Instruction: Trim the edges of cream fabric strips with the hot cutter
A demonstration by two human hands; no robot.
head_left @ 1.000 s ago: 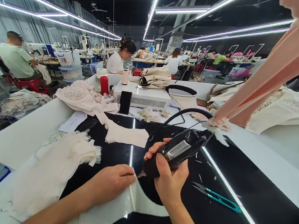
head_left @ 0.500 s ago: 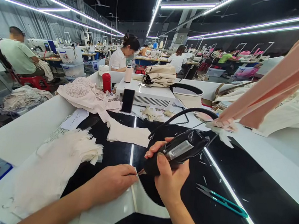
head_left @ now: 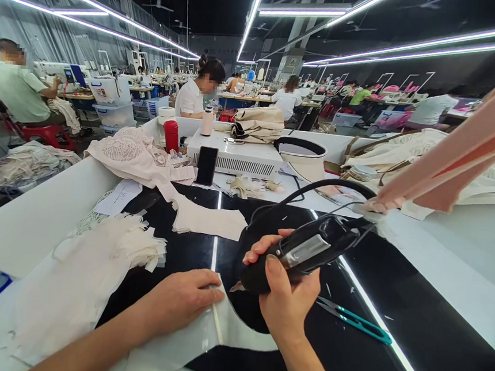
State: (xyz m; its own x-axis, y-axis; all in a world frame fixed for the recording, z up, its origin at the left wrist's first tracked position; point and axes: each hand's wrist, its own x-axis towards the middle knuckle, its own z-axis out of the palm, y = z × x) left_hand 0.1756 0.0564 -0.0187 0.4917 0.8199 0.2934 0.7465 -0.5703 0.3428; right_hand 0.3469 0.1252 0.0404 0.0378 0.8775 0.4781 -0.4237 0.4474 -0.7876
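My right hand (head_left: 285, 295) is wrapped round a black corded hand tool (head_left: 311, 249) with a metal plate on its side. A stretched pink fabric strip (head_left: 453, 163) is tied to the tool's far end. Low over the black tabletop, the tool's small tip points toward my left hand (head_left: 186, 295). The left fingers are closed together at the upper corner of a smooth white piece with a curved edge (head_left: 239, 329); my thumb is mostly hidden. A narrow pale strip (head_left: 217, 324) runs down this piece. The tip looks slightly apart from its edge.
Teal thread snips (head_left: 361, 322) lie to the right among small scraps. A stack of pale fabric pieces (head_left: 75, 274) lies left, and a pale bra (head_left: 125, 149) beyond it. A phone (head_left: 206, 166) leans against a white box (head_left: 241, 156). The tool's black cord (head_left: 317, 183) arcs behind it.
The tool in my right hand has shifted a little away from my left fingertips, widening the gap there. The whole view has turned slightly. Both hands keep their hold.
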